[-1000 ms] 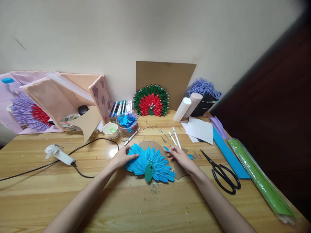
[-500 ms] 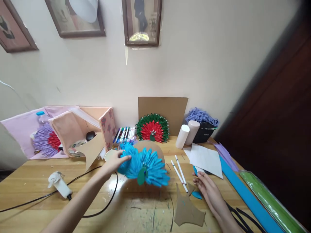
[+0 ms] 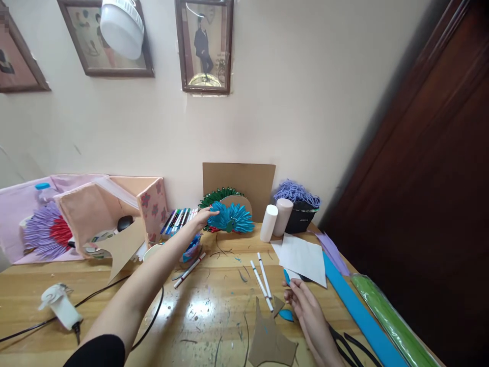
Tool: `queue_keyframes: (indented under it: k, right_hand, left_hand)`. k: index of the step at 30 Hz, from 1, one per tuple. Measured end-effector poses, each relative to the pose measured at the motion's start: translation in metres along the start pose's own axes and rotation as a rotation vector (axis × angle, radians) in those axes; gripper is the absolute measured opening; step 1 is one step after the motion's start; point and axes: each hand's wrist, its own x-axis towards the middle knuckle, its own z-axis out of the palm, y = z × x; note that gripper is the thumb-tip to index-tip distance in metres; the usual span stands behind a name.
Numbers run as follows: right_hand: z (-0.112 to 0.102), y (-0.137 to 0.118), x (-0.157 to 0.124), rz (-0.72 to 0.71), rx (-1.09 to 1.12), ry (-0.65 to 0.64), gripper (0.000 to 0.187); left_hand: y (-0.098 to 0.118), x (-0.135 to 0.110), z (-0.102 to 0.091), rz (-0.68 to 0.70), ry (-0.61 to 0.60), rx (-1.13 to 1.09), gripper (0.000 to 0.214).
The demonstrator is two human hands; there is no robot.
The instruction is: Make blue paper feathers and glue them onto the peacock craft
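My left hand [image 3: 206,215] reaches to the back of the table and grips the left edge of a blue peacock-like fan craft [image 3: 239,218]. It has layered blue petals, a small green body and a brown cardboard backing [image 3: 244,204]. The craft stands in front of a green-and-red fan craft [image 3: 217,196], partly covering it. Near the front right, my right hand [image 3: 305,300] has its fingertips closed on a small blue petal-shaped piece [image 3: 287,277]. A second blue piece [image 3: 286,315] lies on the table beside that hand, near a cardboard scrap [image 3: 271,336].
White marker pens [image 3: 262,285] lie mid-table; black scissors [image 3: 347,346] lie by my right wrist. White paper [image 3: 305,259], blue strip [image 3: 355,306] and green pack [image 3: 385,316] are at right. A hot glue gun [image 3: 63,308] with its cable lies left. White rolls [image 3: 269,223] stand behind.
My left hand has carried the blue fan craft away from me, to in front of the green-and-red one. The right hand stays by the blue pieces. The view has shifted right and up.
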Motion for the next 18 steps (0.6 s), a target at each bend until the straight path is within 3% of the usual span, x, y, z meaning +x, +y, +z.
queue_keyframes:
  k: [8,13,18]
  right_hand:
    - [0.013,0.000,-0.009,0.021,-0.081,-0.053,0.032]
    - [0.016,0.000,-0.010,0.023,-0.136,-0.089,0.036]
    - [0.016,0.005,-0.008,0.009,-0.159,-0.094,0.036]
  left_hand:
    - [-0.027,0.020,-0.014,-0.112,0.141,0.332,0.031]
    - [-0.027,0.030,-0.016,-0.110,0.184,0.506,0.033]
    - [-0.013,0.021,-0.010,-0.070,0.245,0.647,0.032]
